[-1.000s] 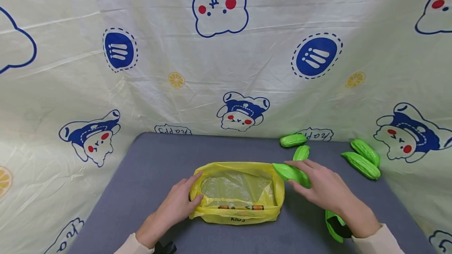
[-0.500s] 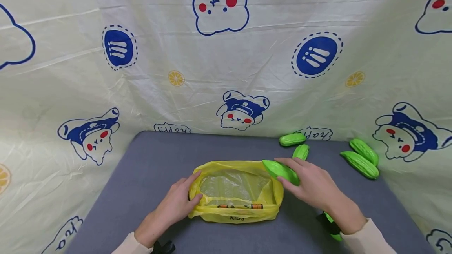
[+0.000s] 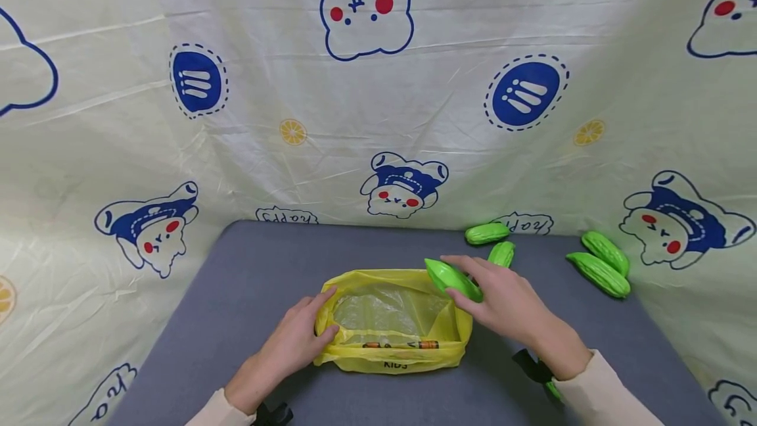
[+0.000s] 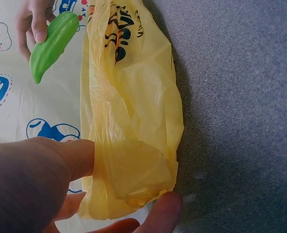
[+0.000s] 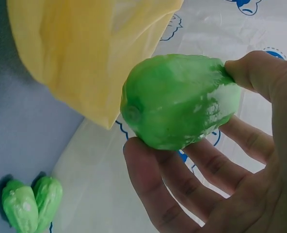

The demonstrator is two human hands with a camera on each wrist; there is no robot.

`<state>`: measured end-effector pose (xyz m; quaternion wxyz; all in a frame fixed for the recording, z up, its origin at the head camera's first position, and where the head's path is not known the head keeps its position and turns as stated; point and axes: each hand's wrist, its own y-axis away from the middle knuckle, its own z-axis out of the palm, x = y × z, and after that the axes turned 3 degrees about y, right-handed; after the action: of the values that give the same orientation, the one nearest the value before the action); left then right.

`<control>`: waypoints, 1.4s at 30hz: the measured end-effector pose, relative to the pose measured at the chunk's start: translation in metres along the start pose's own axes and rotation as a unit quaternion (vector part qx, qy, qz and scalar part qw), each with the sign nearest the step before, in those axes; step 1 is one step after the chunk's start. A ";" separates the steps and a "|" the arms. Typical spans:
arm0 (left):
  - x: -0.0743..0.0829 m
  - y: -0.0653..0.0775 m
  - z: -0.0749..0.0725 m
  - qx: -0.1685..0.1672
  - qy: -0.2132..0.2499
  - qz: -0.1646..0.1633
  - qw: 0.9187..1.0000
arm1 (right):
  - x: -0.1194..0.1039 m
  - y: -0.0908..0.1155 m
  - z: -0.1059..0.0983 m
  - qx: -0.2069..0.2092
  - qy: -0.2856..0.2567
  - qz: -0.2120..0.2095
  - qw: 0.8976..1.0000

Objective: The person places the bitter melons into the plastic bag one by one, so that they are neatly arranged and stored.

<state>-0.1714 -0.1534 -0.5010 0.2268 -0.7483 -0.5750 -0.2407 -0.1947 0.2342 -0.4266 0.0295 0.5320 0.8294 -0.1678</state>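
Note:
A yellow plastic bag (image 3: 355, 363) with an open top stands on the table, printed with dark lettering on its near side. My left hand (image 3: 292, 340) pinches the bag's left edge; in the left wrist view its thumb lies over the rim and the fingers sit at the bag's end. Over the bag's right back rim, my right hand (image 3: 505, 298) holds a glossy green bitter melon (image 3: 452, 280), pointed end tilted up and left. The right wrist view shows the bitter melon (image 5: 177, 102) between thumb and fingers, its blunt end toward the camera.
Two bitter melons (image 3: 487, 233) lie near the table's back edge, one partly behind my right hand. Another pair (image 3: 598, 275) rests at the right edge. One more (image 3: 554, 390) is mostly hidden beneath my right wrist. A patterned sheet (image 3: 408, 104) hangs behind the grey table (image 3: 284, 252).
My right hand has carried the bitter melon left and slightly up, from beside the bag to over its right back rim. The left hand keeps its place on the bag.

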 end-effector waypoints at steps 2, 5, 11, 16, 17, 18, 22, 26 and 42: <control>0.000 0.000 0.000 0.000 0.001 -0.001 1.000 | -0.002 -0.003 0.001 -0.006 -0.006 -0.001 1.000; 0.000 0.001 0.000 0.002 0.004 -0.001 1.000 | -0.006 -0.007 0.003 -0.015 -0.015 -0.004 1.000; 0.000 0.001 0.001 0.004 0.007 -0.001 1.000 | -0.012 -0.014 0.008 -0.019 -0.032 -0.021 0.999; 0.000 0.000 0.001 0.002 0.012 -0.001 1.000 | -0.016 -0.019 0.013 -0.018 -0.052 -0.036 0.998; 0.000 0.000 0.001 0.002 0.013 -0.001 1.000 | -0.017 -0.020 0.014 -0.019 -0.058 -0.040 0.997; 0.000 0.000 0.001 0.002 0.015 -0.001 1.000 | -0.018 -0.021 0.015 -0.019 -0.064 -0.042 0.997; 0.000 0.000 0.001 0.000 0.018 -0.003 1.000 | -0.022 -0.025 0.018 -0.025 -0.086 -0.046 0.995; 0.000 -0.003 0.003 -0.005 0.023 -0.007 1.000 | -0.023 -0.029 0.022 -0.032 -0.098 -0.040 0.994; 0.003 -0.014 0.013 0.010 0.020 0.002 1.000 | -0.038 -0.049 0.037 -0.062 -0.119 0.005 0.991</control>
<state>-0.1828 -0.1396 -0.5087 0.2462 -0.7424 -0.5710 -0.2495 -0.2270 0.1707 -0.4401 0.1618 0.5095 0.8261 -0.1782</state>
